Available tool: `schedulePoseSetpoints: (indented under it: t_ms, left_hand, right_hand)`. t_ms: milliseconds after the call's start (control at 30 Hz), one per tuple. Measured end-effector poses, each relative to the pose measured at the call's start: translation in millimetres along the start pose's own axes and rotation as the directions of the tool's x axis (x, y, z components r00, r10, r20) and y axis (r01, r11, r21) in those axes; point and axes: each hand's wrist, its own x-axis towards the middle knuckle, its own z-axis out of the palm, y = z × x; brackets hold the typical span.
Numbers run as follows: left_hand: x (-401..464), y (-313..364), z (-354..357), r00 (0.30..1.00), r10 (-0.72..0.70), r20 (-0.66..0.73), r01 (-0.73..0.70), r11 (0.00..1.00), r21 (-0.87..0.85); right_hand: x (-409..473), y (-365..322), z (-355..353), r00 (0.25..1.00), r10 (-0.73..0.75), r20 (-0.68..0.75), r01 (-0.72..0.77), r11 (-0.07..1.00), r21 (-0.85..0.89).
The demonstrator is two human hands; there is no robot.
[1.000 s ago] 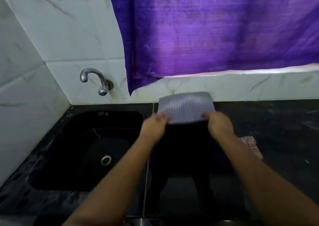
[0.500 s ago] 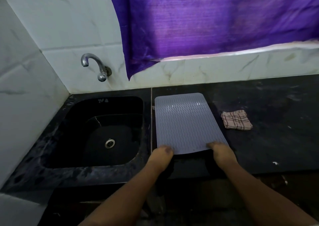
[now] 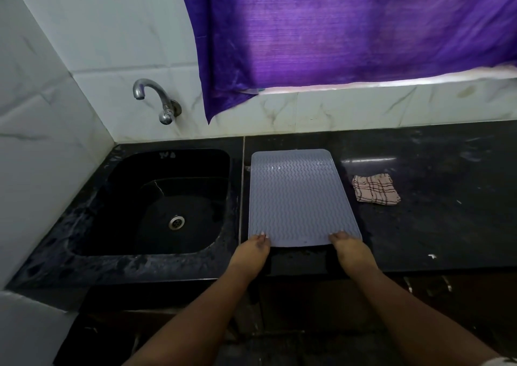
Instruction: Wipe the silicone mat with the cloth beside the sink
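Both hands at the silicone mat's near edge

Left hand (image 3: 252, 249) and right hand (image 3: 350, 249) pinch the near corners of the silicone mat (image 3: 300, 197) lying flat between sink (image 3: 92, 211) and checked cloth (image 3: 375, 188)

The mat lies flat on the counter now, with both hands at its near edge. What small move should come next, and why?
Probably the right hand should let go and reach right for the checked cloth. The silicone mat already lies flat beside the sink, and the cloth sits untouched on the counter, apart from the mat. The left hand can steady the near edge.
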Motion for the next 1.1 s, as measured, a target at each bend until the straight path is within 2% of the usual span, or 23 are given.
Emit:
schedulePoseSetpoints:
  t_ms: [367,833,1100]
  left_hand:
    - [-1,6,0,0.999,-0.009,-0.032,0.01,1.0,0.017]
    - [-6,6,-1,1.0,0.004,0.006,-0.004,1.0,0.017]
    - [-8,8,-8,1.0,-0.019,0.023,0.021,0.996,-0.089]
  right_hand:
    - [-5,4,5,0.999,-0.003,-0.036,0.004,1.0,0.014]
    - [-8,5,7,1.0,-0.022,-0.021,0.022,1.0,-0.018]
    - [-9,2,1,1.0,-0.003,0.015,0.002,1.0,0.015]
